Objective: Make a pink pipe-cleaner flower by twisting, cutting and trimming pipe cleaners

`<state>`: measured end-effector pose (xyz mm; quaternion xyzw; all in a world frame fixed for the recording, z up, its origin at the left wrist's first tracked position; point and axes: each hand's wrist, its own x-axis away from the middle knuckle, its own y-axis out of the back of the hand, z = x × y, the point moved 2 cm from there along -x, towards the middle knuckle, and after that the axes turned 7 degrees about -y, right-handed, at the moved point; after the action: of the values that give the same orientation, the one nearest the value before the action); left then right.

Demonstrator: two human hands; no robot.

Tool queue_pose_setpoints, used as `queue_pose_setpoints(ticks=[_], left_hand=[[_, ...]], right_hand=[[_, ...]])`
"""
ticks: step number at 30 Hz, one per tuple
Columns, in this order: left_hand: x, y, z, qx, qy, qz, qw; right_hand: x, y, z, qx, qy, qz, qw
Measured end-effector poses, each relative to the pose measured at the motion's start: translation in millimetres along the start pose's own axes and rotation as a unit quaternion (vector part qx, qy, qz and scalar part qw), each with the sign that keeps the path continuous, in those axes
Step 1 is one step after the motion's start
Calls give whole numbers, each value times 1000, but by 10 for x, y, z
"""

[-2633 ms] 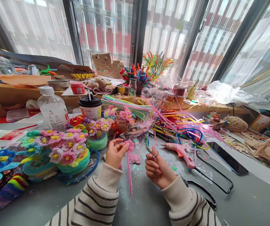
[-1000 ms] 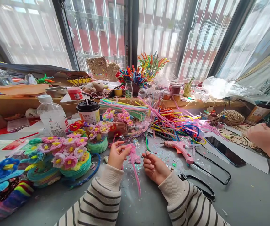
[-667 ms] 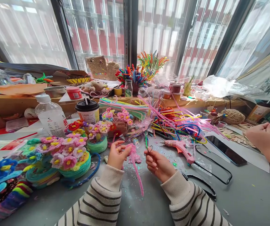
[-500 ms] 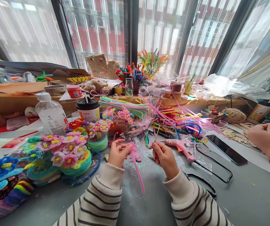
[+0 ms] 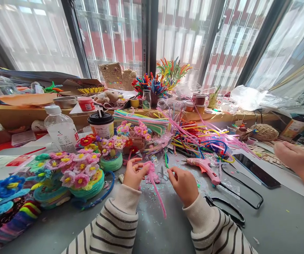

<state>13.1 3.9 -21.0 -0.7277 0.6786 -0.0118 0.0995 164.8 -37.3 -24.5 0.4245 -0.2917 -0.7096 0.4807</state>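
My left hand (image 5: pixel 133 174) pinches a fuzzy pink pipe cleaner (image 5: pixel 160 201), whose upper part is looped into a bunch at the fingertips. Its loose tail hangs down toward the grey table. Small scissors (image 5: pixel 162 174) lie on the table between my hands, close to my right fingertips. My right hand (image 5: pixel 184 184) is closed, thumb and forefinger together; whatever it may hold is hidden. Behind the pink tail rests a small fuzzy pink piece (image 5: pixel 152 177). A pink glue gun (image 5: pixel 206 169) lies just right of my right hand.
Pipe-cleaner flower pots (image 5: pixel 84 181) crowd the left, beside a water bottle (image 5: pixel 61 132) and lidded cup (image 5: pixel 101 125). Loose pipe cleaners (image 5: pixel 199 135) heap up ahead. Right lie black-handled scissors (image 5: pixel 230 208) and a phone (image 5: pixel 257 170); another person's hand (image 5: pixel 289 155) reaches in.
A thin metal tool that stuck up from my right hand no longer shows there, and small scissors are visible on the table. My right hand has shifted slightly left. The left keeps its pinch.
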Motion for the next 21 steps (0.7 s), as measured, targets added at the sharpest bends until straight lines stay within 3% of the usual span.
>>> queue_pose_setpoints(ticks=[5, 10, 16, 19, 21], left_hand=[[-8, 2, 32, 3, -6, -22, 1000], [-11, 0, 36, -3, -7, -7, 1000], [-4, 8, 16, -3, -11, -19, 1000], [4, 3, -8, -3, -4, -12, 1000], [6, 2, -21, -3, -5, -14, 1000]], right_hand=[[11, -15, 10, -35, 20, 14, 999], [62, -146, 46, -3, 82, 114, 990], [82, -204, 78, 49, 78, 80, 992], [53, -121, 62, 51, 68, 63, 994], [30, -32, 53, 22, 59, 18, 998]])
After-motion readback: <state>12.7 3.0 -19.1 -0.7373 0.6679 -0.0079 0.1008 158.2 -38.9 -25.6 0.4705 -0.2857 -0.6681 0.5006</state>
